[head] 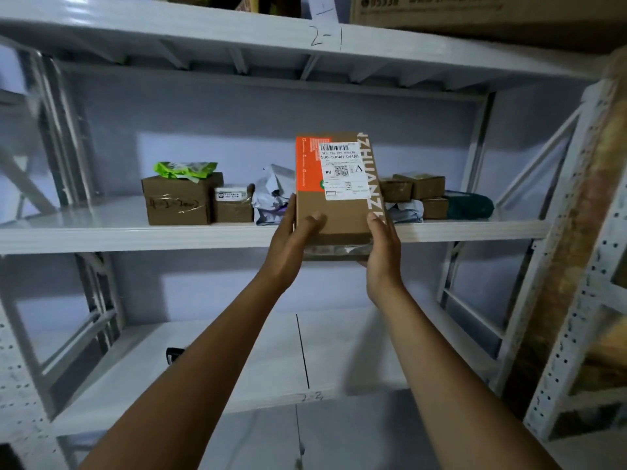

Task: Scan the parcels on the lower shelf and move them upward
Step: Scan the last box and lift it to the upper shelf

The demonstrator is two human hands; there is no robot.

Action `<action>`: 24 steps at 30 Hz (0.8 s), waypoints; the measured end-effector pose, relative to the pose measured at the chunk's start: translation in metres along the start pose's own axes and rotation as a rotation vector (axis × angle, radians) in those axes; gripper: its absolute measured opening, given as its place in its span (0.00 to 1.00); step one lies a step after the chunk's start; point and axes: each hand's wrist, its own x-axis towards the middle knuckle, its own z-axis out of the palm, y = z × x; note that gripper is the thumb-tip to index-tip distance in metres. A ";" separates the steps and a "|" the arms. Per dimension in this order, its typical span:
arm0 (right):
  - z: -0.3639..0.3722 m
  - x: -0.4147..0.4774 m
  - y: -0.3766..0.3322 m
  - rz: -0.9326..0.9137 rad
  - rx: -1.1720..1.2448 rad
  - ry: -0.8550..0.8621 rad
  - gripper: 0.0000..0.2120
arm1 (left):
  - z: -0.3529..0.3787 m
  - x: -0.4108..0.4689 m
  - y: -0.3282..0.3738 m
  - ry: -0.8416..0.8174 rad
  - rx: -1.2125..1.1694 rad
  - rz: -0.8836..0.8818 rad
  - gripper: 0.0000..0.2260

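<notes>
Left hand [295, 239] and right hand [381, 252] clamp the upright box [336, 212] low, so it could topple onto the crumpled mailer [273, 195].

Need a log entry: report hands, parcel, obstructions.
Left hand, right hand grip parcel at lower end. Parcel upright at middle shelf edge. White bag, small boxes flank the gap.

The held parcel [334, 205] hides part of the crumpled bag [271, 195] behind it, and its label's [344, 173] fine print is too small to read. The left forearm [203, 361] covers part of a dark object [173, 355]; the top edge cuts off a carton [475, 10].
</notes>
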 end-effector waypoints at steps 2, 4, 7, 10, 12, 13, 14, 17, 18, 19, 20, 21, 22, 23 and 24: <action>0.005 0.002 0.000 0.013 0.013 0.010 0.21 | 0.002 0.005 0.005 0.008 -0.010 0.026 0.17; 0.006 0.000 0.003 0.027 0.018 0.018 0.22 | 0.003 0.007 0.004 0.008 -0.003 0.043 0.18; 0.004 -0.001 0.003 0.038 0.019 0.047 0.26 | 0.007 0.012 0.001 0.011 0.000 0.052 0.19; -0.002 0.003 0.002 0.007 -0.010 0.097 0.29 | 0.017 0.016 0.001 0.017 -0.010 0.046 0.18; -0.003 0.006 0.004 0.004 -0.012 0.111 0.29 | 0.020 0.018 -0.001 0.020 -0.026 0.030 0.19; -0.004 0.007 0.006 0.007 -0.011 0.116 0.30 | 0.020 0.018 -0.003 0.025 -0.032 0.019 0.20; -0.002 0.008 0.008 0.001 -0.009 0.120 0.29 | 0.019 0.020 -0.005 0.035 -0.038 0.015 0.20; 0.006 0.012 0.009 -0.026 0.000 0.127 0.29 | 0.015 0.029 -0.004 0.065 -0.030 0.030 0.22; 0.010 0.015 0.009 -0.035 0.002 0.133 0.28 | 0.013 0.032 -0.002 0.074 -0.022 0.041 0.23; 0.014 0.015 0.011 -0.034 0.009 0.137 0.27 | 0.011 0.034 -0.001 0.081 -0.020 0.044 0.24; 0.018 0.015 0.014 -0.030 0.016 0.144 0.25 | 0.008 0.035 0.001 0.085 -0.020 0.047 0.26; 0.023 0.013 0.016 -0.027 0.022 0.147 0.24 | 0.005 0.035 0.002 0.093 -0.013 0.049 0.27; 0.029 0.011 0.020 -0.024 0.026 0.148 0.24 | 0.000 0.035 0.001 0.110 -0.002 0.049 0.29; 0.035 0.009 0.023 -0.020 0.027 0.144 0.24 | -0.006 0.035 0.002 0.128 0.008 0.051 0.29; 0.044 0.008 0.026 -0.021 0.026 0.129 0.25 | -0.014 0.036 0.002 0.153 0.017 0.052 0.29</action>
